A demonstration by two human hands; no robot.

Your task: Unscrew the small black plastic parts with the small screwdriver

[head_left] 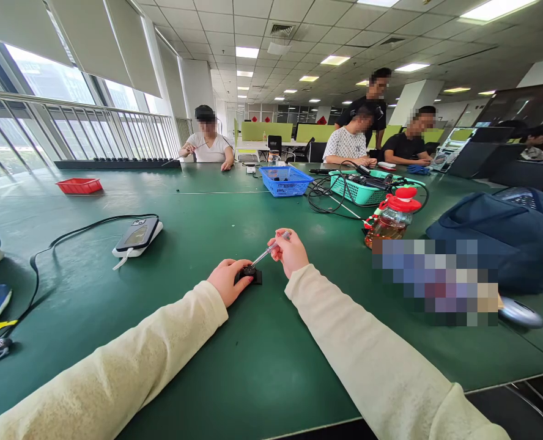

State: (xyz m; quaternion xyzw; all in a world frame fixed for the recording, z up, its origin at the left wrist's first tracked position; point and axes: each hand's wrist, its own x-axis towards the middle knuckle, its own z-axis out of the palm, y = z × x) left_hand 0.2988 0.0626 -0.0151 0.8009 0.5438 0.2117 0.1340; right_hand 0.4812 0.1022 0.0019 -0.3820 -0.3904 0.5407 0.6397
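Note:
A small black part (250,272) with a flat square base (258,278) rests on the green table. My left hand (228,281) grips it from the left, fingers over its far side and thumb along the near side. What kind of part it is I cannot tell. In my right hand (291,252) is a slim screwdriver (266,250) with a clear handle and a metal shaft. It slants down to the left, and its tip meets the top of the black part. The exact contact spot is too small to make out.
Left of my hands lie a phone (138,233) and a black cable (76,231). Farther off stand a red tray (79,185), a blue basket (286,181) and a green basket (358,190). A red-lidded bottle (391,220) and a blue bag (496,235) are at right. Several people sit beyond.

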